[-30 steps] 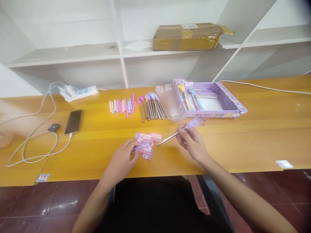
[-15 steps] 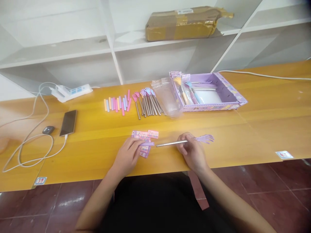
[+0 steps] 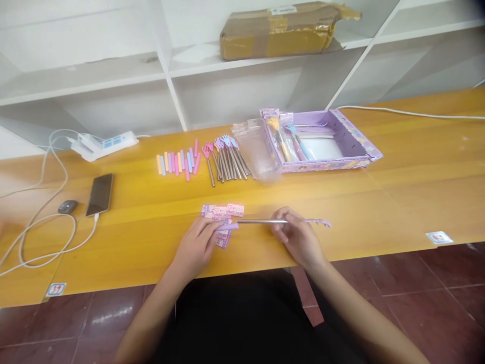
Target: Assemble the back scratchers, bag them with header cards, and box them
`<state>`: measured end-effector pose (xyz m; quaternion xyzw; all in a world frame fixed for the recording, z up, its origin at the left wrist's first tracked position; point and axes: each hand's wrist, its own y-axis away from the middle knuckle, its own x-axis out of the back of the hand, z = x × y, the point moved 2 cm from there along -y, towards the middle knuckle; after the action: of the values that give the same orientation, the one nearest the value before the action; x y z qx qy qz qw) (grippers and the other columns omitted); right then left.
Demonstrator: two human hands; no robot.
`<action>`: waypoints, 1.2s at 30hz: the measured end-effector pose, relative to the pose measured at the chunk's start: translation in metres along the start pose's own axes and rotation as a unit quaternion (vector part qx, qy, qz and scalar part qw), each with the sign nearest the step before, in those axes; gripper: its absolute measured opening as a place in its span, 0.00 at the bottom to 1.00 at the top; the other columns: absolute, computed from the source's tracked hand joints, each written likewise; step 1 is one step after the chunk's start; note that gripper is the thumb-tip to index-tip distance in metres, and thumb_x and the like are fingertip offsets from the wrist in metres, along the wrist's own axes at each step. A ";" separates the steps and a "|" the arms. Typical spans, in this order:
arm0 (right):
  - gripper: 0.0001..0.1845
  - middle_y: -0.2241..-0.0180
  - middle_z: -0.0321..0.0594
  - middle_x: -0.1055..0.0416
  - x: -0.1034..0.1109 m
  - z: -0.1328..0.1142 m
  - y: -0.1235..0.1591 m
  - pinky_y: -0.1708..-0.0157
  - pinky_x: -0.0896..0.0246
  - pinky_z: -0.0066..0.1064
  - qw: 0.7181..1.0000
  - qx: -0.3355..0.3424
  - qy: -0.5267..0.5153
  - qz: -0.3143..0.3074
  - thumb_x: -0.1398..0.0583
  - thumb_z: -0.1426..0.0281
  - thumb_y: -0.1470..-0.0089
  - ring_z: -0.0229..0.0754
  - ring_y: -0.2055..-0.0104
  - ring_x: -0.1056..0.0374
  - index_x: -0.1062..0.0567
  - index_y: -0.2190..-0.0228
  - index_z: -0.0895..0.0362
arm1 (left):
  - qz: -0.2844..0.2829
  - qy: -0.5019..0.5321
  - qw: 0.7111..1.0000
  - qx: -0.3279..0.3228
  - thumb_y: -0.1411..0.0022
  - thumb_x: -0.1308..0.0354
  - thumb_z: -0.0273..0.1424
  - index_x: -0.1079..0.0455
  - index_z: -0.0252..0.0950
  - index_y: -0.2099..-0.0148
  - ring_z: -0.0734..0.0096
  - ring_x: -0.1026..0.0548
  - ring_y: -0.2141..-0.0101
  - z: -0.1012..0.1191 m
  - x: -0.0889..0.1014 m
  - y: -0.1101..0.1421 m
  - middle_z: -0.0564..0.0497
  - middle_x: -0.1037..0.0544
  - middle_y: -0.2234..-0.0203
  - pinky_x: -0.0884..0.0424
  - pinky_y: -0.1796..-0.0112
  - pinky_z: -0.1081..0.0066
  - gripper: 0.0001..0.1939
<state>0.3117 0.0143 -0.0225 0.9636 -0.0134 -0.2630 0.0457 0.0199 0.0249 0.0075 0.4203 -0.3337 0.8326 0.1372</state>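
My right hand (image 3: 299, 237) pinches a thin metal rod (image 3: 261, 221) that ends in a purple hand-shaped head (image 3: 318, 222); the rod lies level, pointing left. My left hand (image 3: 195, 245) pinches a small purple sleeve (image 3: 227, 227) whose right end meets the rod's free tip. Just behind the sleeve lies a small pile of pink and purple paper labels (image 3: 222, 211) on the wooden table (image 3: 151, 242).
Further back lie a row of pastel sleeves (image 3: 178, 163), a bundle of like rods (image 3: 224, 161), clear bags (image 3: 255, 149) and a purple cardboard tray (image 3: 350, 141). At the left are a phone (image 3: 99, 194), cables, a mouse (image 3: 67, 206) and a power strip (image 3: 103, 144). A taped parcel (image 3: 282, 30) rests on the shelf.
My right hand lowered and turned the rod from slanting to level. Its tip moved left and now meets the purple sleeve in my left hand.
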 end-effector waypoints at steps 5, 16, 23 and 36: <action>0.11 0.73 0.36 0.27 0.001 -0.001 0.000 0.76 0.55 0.31 1.000 0.008 0.002 -0.011 0.35 0.60 0.36 0.32 0.80 0.46 0.22 0.66 0.55 | -0.008 0.005 1.000 0.017 0.21 0.47 0.27 0.27 0.39 0.38 0.60 0.20 0.50 0.001 0.000 0.000 0.45 0.18 0.50 0.21 0.49 0.60 0.15; 0.14 0.72 0.38 0.26 0.000 -0.001 0.002 0.75 0.54 0.33 0.999 -0.015 0.026 -0.032 0.33 0.57 0.37 0.34 0.79 0.44 0.19 0.64 0.55 | -0.008 0.009 0.999 0.033 0.20 0.48 0.27 0.28 0.39 0.38 0.58 0.19 0.51 -0.003 -0.001 0.004 0.45 0.17 0.51 0.21 0.49 0.57 0.14; 0.17 0.68 0.36 0.23 -0.003 0.002 0.002 0.75 0.51 0.33 0.999 0.000 0.029 -0.016 0.30 0.51 0.38 0.35 0.79 0.40 0.21 0.61 0.52 | -0.015 0.024 0.998 0.053 0.20 0.49 0.28 0.28 0.41 0.37 0.59 0.19 0.51 -0.002 0.001 0.004 0.45 0.18 0.51 0.21 0.50 0.58 0.15; 0.18 0.68 0.38 0.22 0.000 0.004 0.005 0.72 0.46 0.34 0.995 0.028 0.089 -0.026 0.33 0.50 0.33 0.36 0.77 0.38 0.19 0.59 0.52 | 0.047 0.032 0.998 0.038 0.25 0.46 0.24 0.26 0.40 0.42 0.62 0.18 0.55 0.003 0.008 0.002 0.47 0.17 0.56 0.20 0.52 0.63 0.14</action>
<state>0.3095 0.0094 -0.0252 0.9841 0.0079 -0.1771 0.0127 0.0156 0.0205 0.0143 0.3818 -0.3164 0.8635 0.0920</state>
